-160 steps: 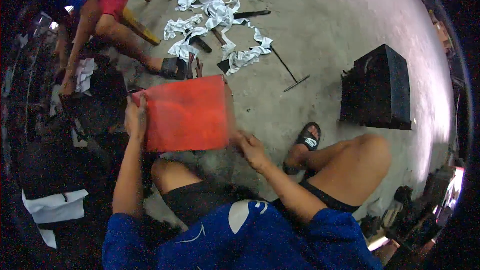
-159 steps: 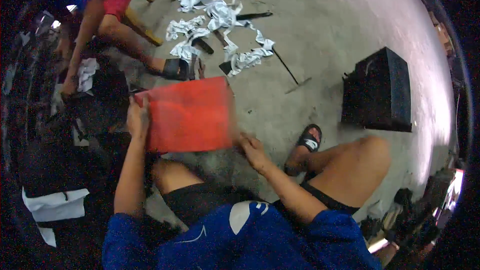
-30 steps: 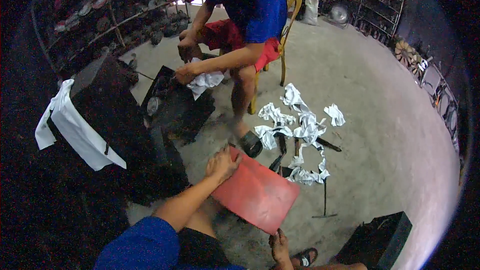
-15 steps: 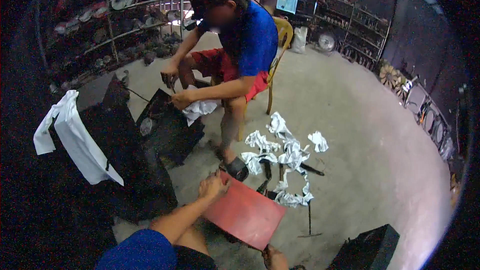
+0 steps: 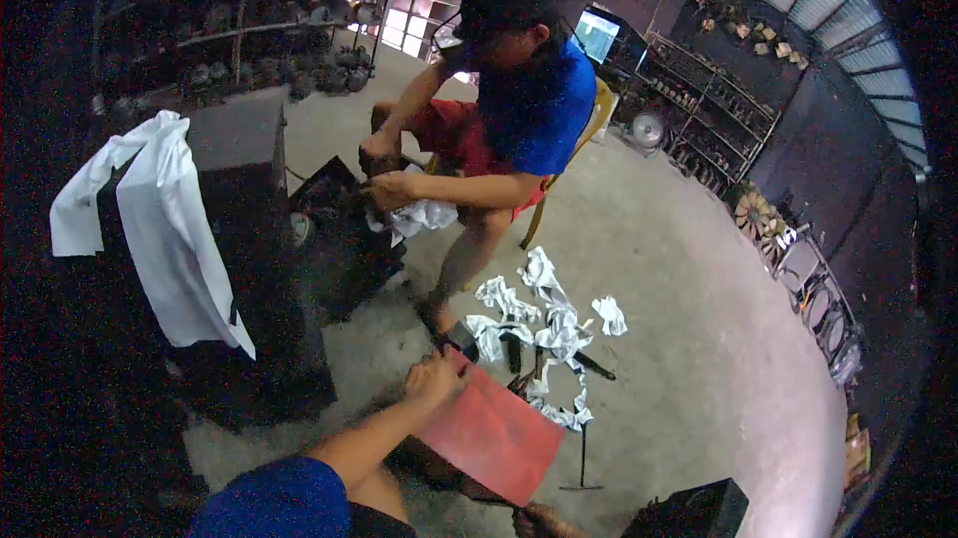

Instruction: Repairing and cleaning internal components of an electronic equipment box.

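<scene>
A grey concrete floor [image 5: 689,388] runs across my feed, crumpled white scraps [image 5: 564,331] strewn beyond the red panel [image 5: 497,435], which slants low in my view. I see the left grip [image 5: 437,380] pinching its upper left edge; I can't tell whether the right grip [image 5: 540,521], by the lower corner, closes on it. If the left alone bears it, the panel could swing down. Shadow and my view's lower edge partly hide that right grip; the panel's underside is out of sight

We see a smooth, matt red panel [image 5: 494,433], crumpled white cloth rags [image 5: 565,330] and a dull, concrete-like floor [image 5: 669,378].
</scene>
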The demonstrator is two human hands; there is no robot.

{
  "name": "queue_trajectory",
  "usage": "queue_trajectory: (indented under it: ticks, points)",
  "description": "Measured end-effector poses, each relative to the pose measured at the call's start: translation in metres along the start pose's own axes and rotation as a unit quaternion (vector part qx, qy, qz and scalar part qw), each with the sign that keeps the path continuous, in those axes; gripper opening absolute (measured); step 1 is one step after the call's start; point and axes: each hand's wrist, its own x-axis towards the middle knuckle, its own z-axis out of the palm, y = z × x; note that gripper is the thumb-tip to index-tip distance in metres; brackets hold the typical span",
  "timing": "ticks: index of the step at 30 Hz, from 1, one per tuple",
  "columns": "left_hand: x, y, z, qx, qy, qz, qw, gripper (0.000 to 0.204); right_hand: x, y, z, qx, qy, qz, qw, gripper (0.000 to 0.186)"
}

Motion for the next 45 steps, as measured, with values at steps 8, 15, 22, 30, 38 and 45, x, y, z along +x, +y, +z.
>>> queue_trajectory:
  ticks: [8,15,22,30,38,45]
  points:
    - [-0.004,0.012,-0.013,-0.007,-0.026,-0.008,1.0,0.069,-0.042,-0.052,0.013,-0.435,0.139,-0.268,0.849,0.021]
    - [0.004,0.006,0.005,-0.016,-0.014,-0.032,0.999,0.072,-0.03,-0.032,-0.003,-0.471,0.106,-0.226,0.846,0.028]
    - [-0.031,0.013,0.0,0.043,0.193,0.041,0.979,0.068,0.006,-0.015,-0.019,-0.253,-0.034,-0.042,0.966,0.031]
    - [-0.142,0.056,-0.003,0.093,0.075,0.13,0.984,0.057,-0.001,-0.001,-0.007,-0.407,0.093,-0.275,0.866,0.038]
    - [-0.138,0.042,0.014,0.145,0.078,0.111,0.98,0.058,0.026,0.009,-0.017,-0.552,0.119,-0.31,0.765,0.043]
    - [-0.135,0.081,0.027,0.234,0.111,0.109,0.96,0.058,0.085,0.048,-0.008,0.082,-0.055,-0.177,0.979,0.032]
